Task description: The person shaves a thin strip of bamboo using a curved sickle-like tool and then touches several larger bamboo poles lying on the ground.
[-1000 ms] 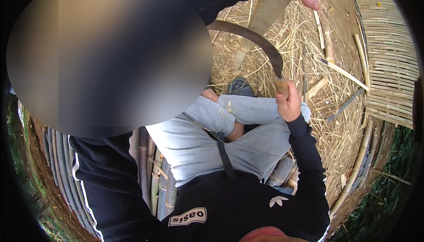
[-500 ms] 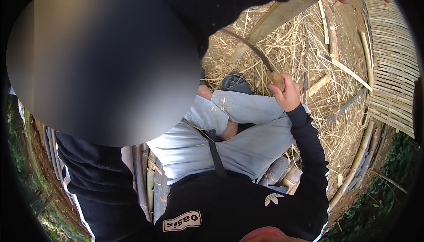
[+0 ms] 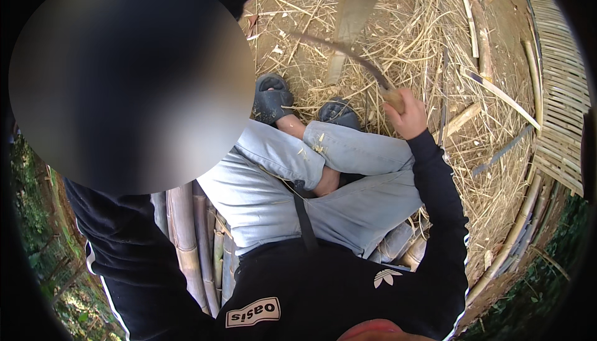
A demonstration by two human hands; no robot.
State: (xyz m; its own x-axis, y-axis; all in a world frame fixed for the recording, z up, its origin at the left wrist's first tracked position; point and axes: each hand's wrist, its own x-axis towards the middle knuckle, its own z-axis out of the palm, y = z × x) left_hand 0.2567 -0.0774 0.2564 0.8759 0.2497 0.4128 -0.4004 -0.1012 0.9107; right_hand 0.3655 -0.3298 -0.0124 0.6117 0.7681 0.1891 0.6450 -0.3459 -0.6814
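My right hand is closed around the wooden handle of a curved knife, right of my knees. The dark, narrow blade points up and left, crossing in front of a pale bamboo strip. This strip widens toward the upper edge, where its end is cut off, and its narrow lower end is near my feet. My left sleeve rises at the left and goes behind a large blurred patch. More dark sleeve shows along the top, but my left hand is out of view.
Straw-like shavings cover the ground ahead. Beyond my right side lie split bamboo pieces and a woven bamboo panel. I sit on bamboo poles, ankles crossed, in dark slippers.
My left hand, seen at the top right beside the strip, has gone out of view. The strip now stands more upright. My right hand has shifted slightly up, still gripping the knife.
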